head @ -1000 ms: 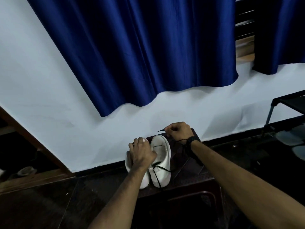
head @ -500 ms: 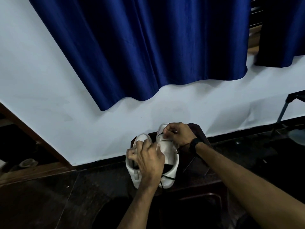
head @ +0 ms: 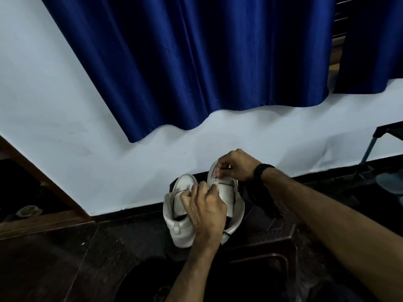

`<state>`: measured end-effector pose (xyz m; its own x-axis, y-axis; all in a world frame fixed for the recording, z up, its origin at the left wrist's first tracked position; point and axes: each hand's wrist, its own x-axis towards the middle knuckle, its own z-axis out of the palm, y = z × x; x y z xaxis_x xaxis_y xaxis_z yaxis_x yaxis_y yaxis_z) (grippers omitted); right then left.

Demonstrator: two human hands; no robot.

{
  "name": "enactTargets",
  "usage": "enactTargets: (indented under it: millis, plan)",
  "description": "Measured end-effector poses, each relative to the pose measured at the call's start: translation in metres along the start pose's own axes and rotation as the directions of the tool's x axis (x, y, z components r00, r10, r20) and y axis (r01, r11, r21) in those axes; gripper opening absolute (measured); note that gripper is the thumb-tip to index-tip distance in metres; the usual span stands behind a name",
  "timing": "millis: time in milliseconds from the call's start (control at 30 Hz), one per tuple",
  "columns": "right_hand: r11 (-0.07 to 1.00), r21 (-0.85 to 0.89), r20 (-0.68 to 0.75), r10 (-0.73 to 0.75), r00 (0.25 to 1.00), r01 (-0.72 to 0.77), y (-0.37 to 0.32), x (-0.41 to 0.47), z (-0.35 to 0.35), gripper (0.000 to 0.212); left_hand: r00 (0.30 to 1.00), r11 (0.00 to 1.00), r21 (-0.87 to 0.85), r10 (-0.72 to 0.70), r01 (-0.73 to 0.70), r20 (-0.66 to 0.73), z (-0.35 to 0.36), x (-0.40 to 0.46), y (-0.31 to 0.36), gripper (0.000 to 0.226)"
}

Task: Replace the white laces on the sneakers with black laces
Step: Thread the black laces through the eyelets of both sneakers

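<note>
Both sneakers [head: 181, 214] sit together; my right hand [head: 236, 165] pinches the black lace [head: 224, 168], my left hand [head: 207, 210] grips the right shoe [head: 226, 192].

Legible text, labels, brands, numbers, signs: none readable on any surface or item in the head view.

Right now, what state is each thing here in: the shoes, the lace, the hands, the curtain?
right sneaker: on the stool, partly laced in black
left sneaker: beside it, no lace visible
black lace: tip pinched near an eyelet
right hand: pinches the black lace
left hand: steadies the right sneaker
blue curtain: hanging drawn
</note>
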<state>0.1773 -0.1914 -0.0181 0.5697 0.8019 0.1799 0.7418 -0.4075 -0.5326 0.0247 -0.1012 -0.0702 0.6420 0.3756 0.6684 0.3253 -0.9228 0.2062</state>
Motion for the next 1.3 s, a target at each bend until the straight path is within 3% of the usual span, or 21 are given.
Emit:
enactTargets:
  millis: [167,433,667,933,1033,1133,1300]
  plan:
    - [0.995,-0.101,0.081,0.001,0.997,0.007,-0.004,0.007,-0.003,0.013,1.000,0.993,-0.112,-0.022,0.023,0.016,0.000,0.000,0.001,0.016]
    - [0.971,-0.228,0.206,-0.018,0.978,0.066,-0.012,0.012,-0.012,0.012,1.000,0.995,-0.101,-0.018,0.020,0.022,0.000,-0.001,0.004,0.021]
    - [0.860,-0.484,0.289,-0.021,0.957,0.165,-0.024,0.015,-0.017,0.012,1.000,0.995,-0.104,0.001,-0.003,-0.026,-0.001,-0.003,0.010,0.024]
    - [0.797,-0.554,0.389,-0.010,0.921,0.243,-0.036,0.024,-0.019,0.011,0.999,0.988,-0.156,-0.016,0.011,-0.031,0.000,-0.005,0.011,0.022]
    - [0.880,-0.440,0.359,-0.010,0.933,0.178,-0.034,0.025,-0.021,0.007,0.994,0.964,-0.242,-0.111,0.113,0.022,-0.001,-0.006,0.008,0.008]
    - [0.973,-0.201,0.284,-0.053,0.957,0.113,-0.024,0.028,-0.018,0.009,0.992,0.938,-0.321,-0.122,0.129,0.040,0.001,-0.006,0.003,0.015]
    - [0.998,-0.032,0.271,-0.038,0.962,0.048,-0.018,0.029,-0.006,0.013,0.979,0.894,-0.398,-0.186,0.206,0.090,0.005,-0.005,-0.004,0.011]
